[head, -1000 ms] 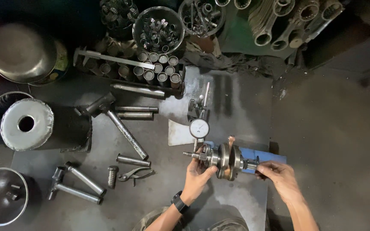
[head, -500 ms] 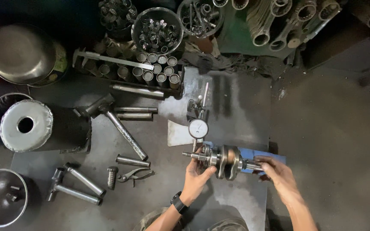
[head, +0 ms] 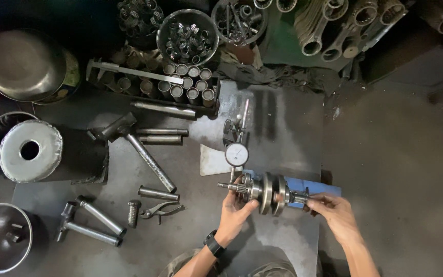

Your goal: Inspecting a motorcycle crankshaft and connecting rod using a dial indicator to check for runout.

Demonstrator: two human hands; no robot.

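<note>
A steel crankshaft [head: 268,193] with two round webs lies crosswise on a blue stand [head: 311,185] over a grey metal plate [head: 283,128]. My left hand [head: 236,211] grips its left shaft end from below, thumb against the web. My right hand [head: 334,211] pinches the right shaft end with its fingertips. A dial gauge [head: 237,154] on a small stand sits just behind the crankshaft's left end, its stem reaching down toward the shaft.
A hammer [head: 138,147], steel rods [head: 162,132], pliers [head: 162,209] and two more hammers [head: 89,221] lie left. A silver-topped cylinder [head: 31,151], metal bowls [head: 1,242], a caliper [head: 138,73] over tubes, and bins of parts [head: 187,35] line the back.
The crankshaft has turned a little between my hands, and both hands have shifted slightly on the shaft ends. The view has drifted a bit; nothing else moved.
</note>
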